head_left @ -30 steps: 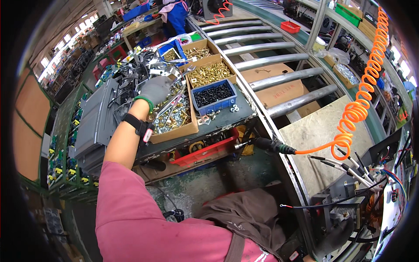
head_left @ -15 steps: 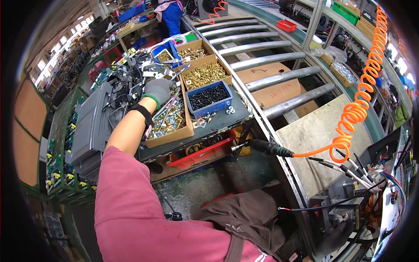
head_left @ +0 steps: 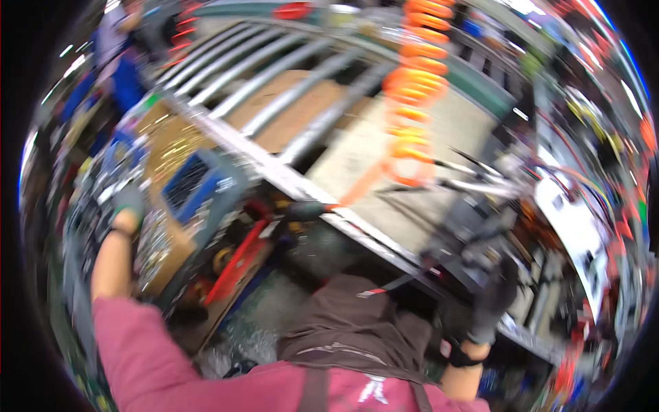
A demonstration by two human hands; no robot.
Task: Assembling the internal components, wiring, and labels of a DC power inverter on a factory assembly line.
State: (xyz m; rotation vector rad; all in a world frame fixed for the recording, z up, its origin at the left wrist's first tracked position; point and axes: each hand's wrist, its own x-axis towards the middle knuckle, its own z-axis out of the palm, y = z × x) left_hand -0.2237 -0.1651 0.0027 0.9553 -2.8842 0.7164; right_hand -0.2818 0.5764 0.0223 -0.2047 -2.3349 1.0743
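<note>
The picture is smeared by motion. My left hand (head_left: 128,202), in a grey glove, is over the heap of metal parts and cables at the far left, beside the cardboard box of loose silver hardware (head_left: 159,244). Its fingers are too blurred to read. My right hand (head_left: 495,299), in a dark glove, rests at the right against an electrical assembly (head_left: 473,226) with thick wires (head_left: 473,184). Whether it grips a part there is not visible. To the right of my left hand stand a blue bin of black screws (head_left: 189,184) and a box of brass-coloured screws (head_left: 171,144).
A coiled orange air hose (head_left: 412,103) hangs over the line and leads to a dark power driver (head_left: 302,210) at the conveyor edge. Metal rollers (head_left: 295,103) run off toward the back. A red tray (head_left: 237,264) sits under the bench. Another person (head_left: 123,69) stands far left.
The view has swung to the right, so the bench now lies farther left and more of the electrical assembly shows. My right hand and wrist show more clearly. My left hand remains near the parts heap.
</note>
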